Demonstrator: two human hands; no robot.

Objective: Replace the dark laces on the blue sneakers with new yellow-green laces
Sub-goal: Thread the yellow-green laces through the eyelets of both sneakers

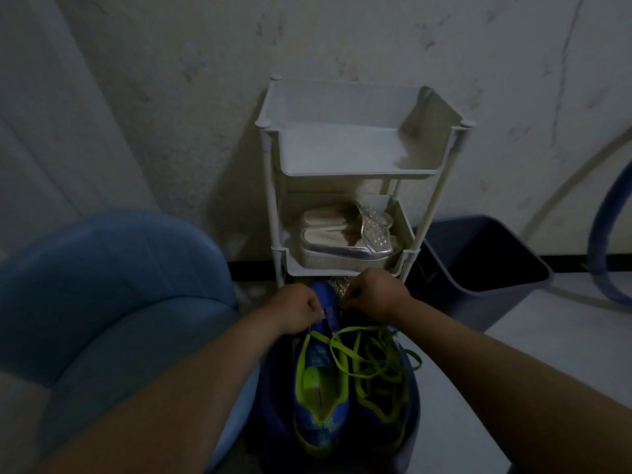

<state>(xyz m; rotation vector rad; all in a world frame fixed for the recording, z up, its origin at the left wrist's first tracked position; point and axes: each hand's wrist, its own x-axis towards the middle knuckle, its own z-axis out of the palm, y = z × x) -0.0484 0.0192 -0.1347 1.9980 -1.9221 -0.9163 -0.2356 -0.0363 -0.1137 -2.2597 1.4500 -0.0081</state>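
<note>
Dimly, pale floor, stained wall, white rack; left hand, right hand in pinch grips on blue sneaker.

The single head-worn view looks forward and down, close over the sneakers, facing a shelf rack.

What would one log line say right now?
left hand: pinches yellow-green lace | right hand: curled at blue sneaker toe eyelets | lacing: unfinished

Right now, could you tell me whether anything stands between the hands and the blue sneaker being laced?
Nothing visible does: the left hand and right hand pinch at the front eyelets of the blue sneaker. The loose yellow-green lace trails nearer the person, not between.
</note>
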